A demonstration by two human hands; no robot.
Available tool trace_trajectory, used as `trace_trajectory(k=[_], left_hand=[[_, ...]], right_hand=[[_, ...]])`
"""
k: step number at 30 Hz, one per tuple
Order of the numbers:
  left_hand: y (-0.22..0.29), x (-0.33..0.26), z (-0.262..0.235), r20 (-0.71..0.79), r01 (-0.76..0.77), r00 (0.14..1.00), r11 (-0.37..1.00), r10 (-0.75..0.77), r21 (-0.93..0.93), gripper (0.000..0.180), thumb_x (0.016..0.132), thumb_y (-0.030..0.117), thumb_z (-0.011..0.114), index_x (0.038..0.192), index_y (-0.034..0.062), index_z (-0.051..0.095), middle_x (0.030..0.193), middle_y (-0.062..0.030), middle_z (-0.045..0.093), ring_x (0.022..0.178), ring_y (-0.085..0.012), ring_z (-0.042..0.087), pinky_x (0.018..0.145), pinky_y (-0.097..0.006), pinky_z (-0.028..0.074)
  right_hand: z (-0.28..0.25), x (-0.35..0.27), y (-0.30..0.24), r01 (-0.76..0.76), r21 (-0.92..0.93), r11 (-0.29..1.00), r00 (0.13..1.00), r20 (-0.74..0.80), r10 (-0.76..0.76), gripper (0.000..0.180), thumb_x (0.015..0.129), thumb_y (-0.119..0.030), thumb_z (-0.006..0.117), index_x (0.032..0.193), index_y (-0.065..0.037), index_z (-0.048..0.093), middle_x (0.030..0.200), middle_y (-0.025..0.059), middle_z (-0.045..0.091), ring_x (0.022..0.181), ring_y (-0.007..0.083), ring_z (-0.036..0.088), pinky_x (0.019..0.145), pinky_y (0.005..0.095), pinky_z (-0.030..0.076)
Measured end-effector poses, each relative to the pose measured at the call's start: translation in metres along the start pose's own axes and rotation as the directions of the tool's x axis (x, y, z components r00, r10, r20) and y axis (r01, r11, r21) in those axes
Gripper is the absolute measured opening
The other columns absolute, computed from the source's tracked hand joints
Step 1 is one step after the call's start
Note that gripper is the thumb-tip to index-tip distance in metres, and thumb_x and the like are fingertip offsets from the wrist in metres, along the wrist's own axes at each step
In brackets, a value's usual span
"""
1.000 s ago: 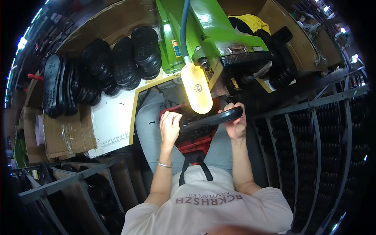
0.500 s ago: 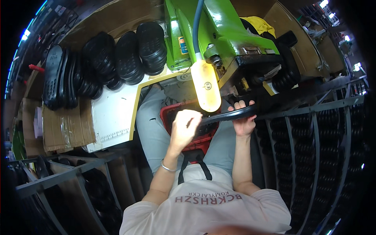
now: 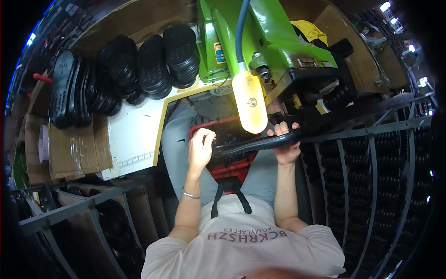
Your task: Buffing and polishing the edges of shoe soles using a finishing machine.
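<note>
A long black shoe sole (image 3: pixel 255 145) lies crosswise above my lap, edge-on to view. My right hand (image 3: pixel 285 148) grips its right end, fingers over the far side and thumb below. At the sole's left end is my left hand (image 3: pixel 200 148), closed in a pinch beside the tip. What those fingers pinch, if anything, is too small to make out. Just beyond the sole hangs a lit yellow lamp (image 3: pixel 251 104) on a blue-grey cable. Behind it stands a green machine (image 3: pixel 297 49) with a dark lower head.
Stacks of black soles (image 3: pixel 155 69) stand on the white tabletop (image 3: pixel 132 132) at left. A red crate (image 3: pixel 202 126) sits between my knees. Metal racks of soles (image 3: pixel 388 162) line the right; another rack (image 3: pixel 83 207) is at lower left. Cardboard (image 3: pixel 79 153) edges the table.
My left hand has moved left and slightly nearer to me, and more of the sole's left end now shows. The right hand keeps its grip, shifting a little.
</note>
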State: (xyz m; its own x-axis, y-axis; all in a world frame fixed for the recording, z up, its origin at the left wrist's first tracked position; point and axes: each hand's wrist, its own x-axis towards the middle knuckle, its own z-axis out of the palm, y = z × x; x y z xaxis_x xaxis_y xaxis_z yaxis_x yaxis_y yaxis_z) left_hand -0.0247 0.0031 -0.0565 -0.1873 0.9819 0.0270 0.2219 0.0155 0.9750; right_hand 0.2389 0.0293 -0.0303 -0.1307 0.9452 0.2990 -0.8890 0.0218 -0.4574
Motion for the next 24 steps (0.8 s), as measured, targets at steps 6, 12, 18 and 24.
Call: trace_trajectory(k=[6, 12, 18, 24], left_hand=[[0.01, -0.013, -0.022, 0.204, -0.301, 0.933, 0.953, 0.297, -0.011, 0.025, 0.074, 0.015, 0.076, 0.094, 0.0038, 0.065, 0.116, -0.012, 0.061, 0.105, -0.0271, 0.057, 0.088, -0.037, 0.046], [-0.004, -0.013, -0.065, -0.042, -0.287, 0.957, 0.958, 0.286, -0.009, 0.03, 0.068, -0.009, 0.07, 0.097, -0.0003, 0.066, 0.1, -0.0111, 0.066, 0.091, -0.0194, 0.064, 0.079, -0.031, 0.053], [0.031, 0.038, -0.149, -0.634, -0.476, 0.685, 0.879, 0.358, -0.017, 0.033, 0.085, -0.006, 0.062, 0.117, -0.0008, 0.055, 0.116, -0.0117, 0.056, 0.104, -0.0209, 0.059, 0.082, -0.033, 0.054], [0.063, 0.13, -0.203, -0.496, -0.28, 0.62, 0.762, 0.607, 0.583, 0.023, 0.082, -0.003, 0.06, 0.105, 0.0002, 0.061, 0.103, -0.0139, 0.062, 0.099, -0.0301, 0.058, 0.085, -0.036, 0.049]], right_hand=[[0.013, -0.005, 0.0, 0.031, -0.078, 0.996, 0.986, -0.158, -0.043, 0.052, 0.072, -0.029, 0.083, 0.115, -0.019, 0.054, 0.093, -0.0014, 0.043, 0.091, 0.0156, 0.044, 0.095, 0.0436, 0.036], [0.085, -0.018, -0.004, 0.093, -0.861, 0.5, 0.995, 0.1, -0.013, 0.039, 0.077, -0.023, 0.078, 0.097, -0.004, 0.052, 0.097, 0.0093, 0.059, 0.096, 0.026, 0.058, 0.09, 0.0428, 0.046], [0.144, 0.004, 0.047, 0.641, -0.651, 0.406, 0.738, 0.668, -0.093, 0.013, 0.074, 0.0, 0.066, 0.084, 0.0, 0.058, 0.092, 0.0169, 0.068, 0.089, 0.0371, 0.066, 0.074, 0.046, 0.053], [0.152, 0.124, 0.162, 0.835, -0.551, 0.008, 0.55, 0.834, -0.03, 0.025, 0.067, 0.0, 0.067, 0.091, -0.002, 0.06, 0.103, 0.0142, 0.065, 0.103, 0.0334, 0.062, 0.088, 0.0426, 0.049]])
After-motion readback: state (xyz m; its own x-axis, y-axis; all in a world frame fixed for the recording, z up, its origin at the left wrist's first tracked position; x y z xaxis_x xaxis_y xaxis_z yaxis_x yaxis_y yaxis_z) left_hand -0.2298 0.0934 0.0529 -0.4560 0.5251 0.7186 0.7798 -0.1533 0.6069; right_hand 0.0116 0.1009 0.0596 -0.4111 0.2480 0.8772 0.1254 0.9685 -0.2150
